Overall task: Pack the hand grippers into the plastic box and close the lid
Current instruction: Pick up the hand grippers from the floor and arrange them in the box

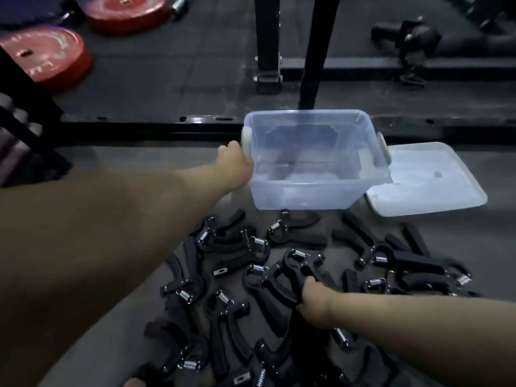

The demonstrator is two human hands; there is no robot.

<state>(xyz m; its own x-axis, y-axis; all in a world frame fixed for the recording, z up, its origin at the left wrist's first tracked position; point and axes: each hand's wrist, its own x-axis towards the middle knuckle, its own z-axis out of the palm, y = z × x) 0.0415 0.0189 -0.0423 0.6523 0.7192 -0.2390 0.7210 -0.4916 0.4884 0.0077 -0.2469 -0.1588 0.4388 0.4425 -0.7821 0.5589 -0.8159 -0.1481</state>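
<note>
A clear plastic box (315, 191) stands open on the floor with nothing visible inside. Its pale lid (427, 180) lies flat to the right of it. My left hand (236, 163) holds the box at its left end, by the grey latch. Several black hand grippers with metal springs lie scattered on the floor in front of the box. My right hand (314, 303) grips one black hand gripper (296, 268) by its handles, low over the pile.
Red weight plates (50, 57) lie at the far left. A black rack base rail (156, 127) runs across behind the box, with black uprights (318, 51) rising from it. More gym gear sits at the far right.
</note>
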